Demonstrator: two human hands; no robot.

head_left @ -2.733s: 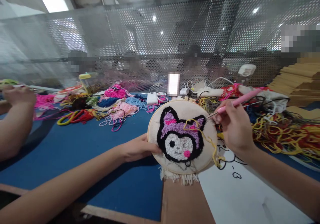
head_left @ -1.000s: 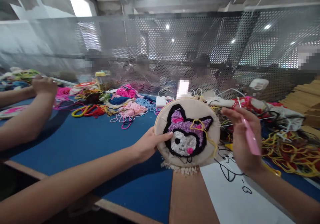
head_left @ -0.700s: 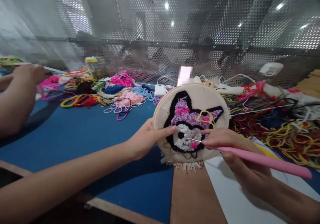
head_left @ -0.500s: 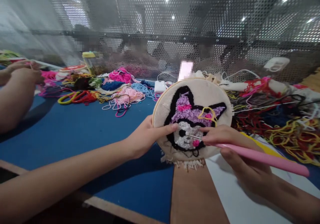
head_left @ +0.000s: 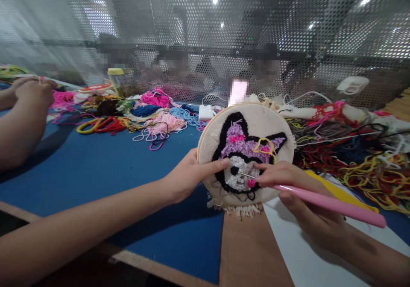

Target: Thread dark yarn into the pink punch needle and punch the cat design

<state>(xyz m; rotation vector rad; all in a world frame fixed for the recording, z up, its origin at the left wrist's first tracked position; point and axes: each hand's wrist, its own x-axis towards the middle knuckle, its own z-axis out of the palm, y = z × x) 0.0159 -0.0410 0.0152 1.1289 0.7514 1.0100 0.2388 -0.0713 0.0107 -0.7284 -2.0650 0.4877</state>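
Observation:
A round embroidery hoop with cream cloth is tilted up in front of me. A yarn character head in black, purple, white and pink fills its middle. My left hand grips the hoop's left edge, thumb on the front and the other fingers hidden behind. In my right hand is a pink-handled punch needle, its thin metal tip at the white face beside the black eye. A loop of yellow yarn lies over the purple part, above my right fingers.
Yarn heaps line the back of the blue table, with a larger tangle at right. Scissors, a yellow-lidded jar and a white box stand behind. Another person's hands are far left. White paper lies at right.
The punch needle's handle end has swung slightly left and its tip has shifted a little left toward the black eye. My left hand keeps its hold on the hoop.

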